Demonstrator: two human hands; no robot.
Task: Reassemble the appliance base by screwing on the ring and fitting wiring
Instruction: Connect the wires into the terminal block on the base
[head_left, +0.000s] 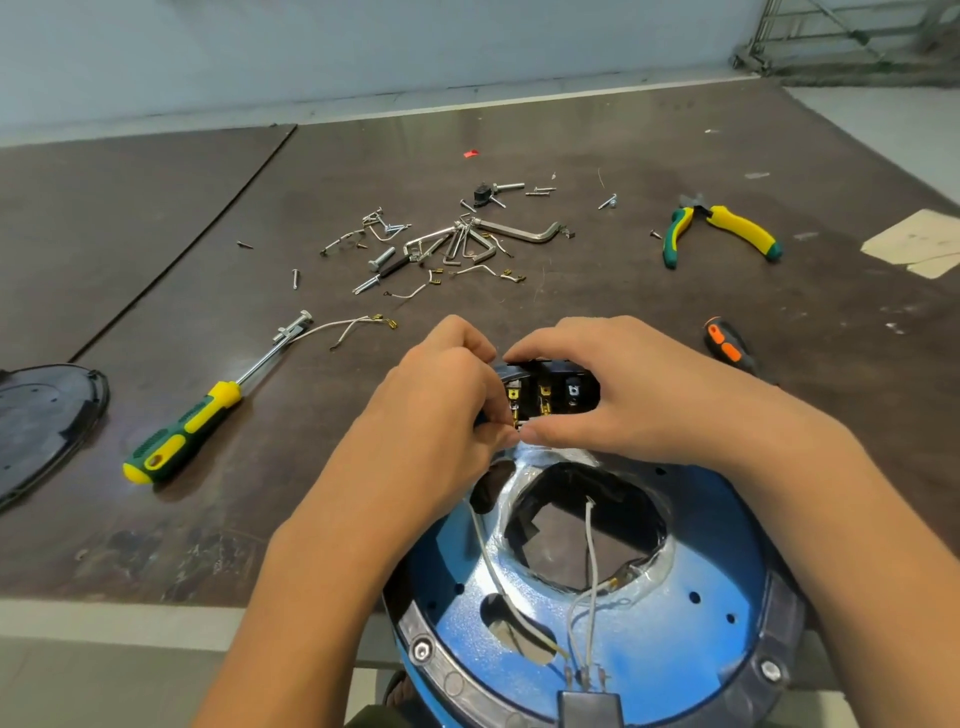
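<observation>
Blue base, green-yellow screwdriver

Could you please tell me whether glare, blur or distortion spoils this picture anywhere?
Head view: glare whitens the foil on the blue base; wide-angle distortion slightly bows the table at its far edge; soft shadows lie under the screwdriver; the pliers look sharp.

Both bare forearms reach up from the lower edge and draw together, so that the two hands meet at the fingertips. The left hand is curled, knuckles up, its fingertips pinching a small connector. The right hand arches in a C, forefinger over and thumb under a terminal block, with the wrist held straight.
</observation>
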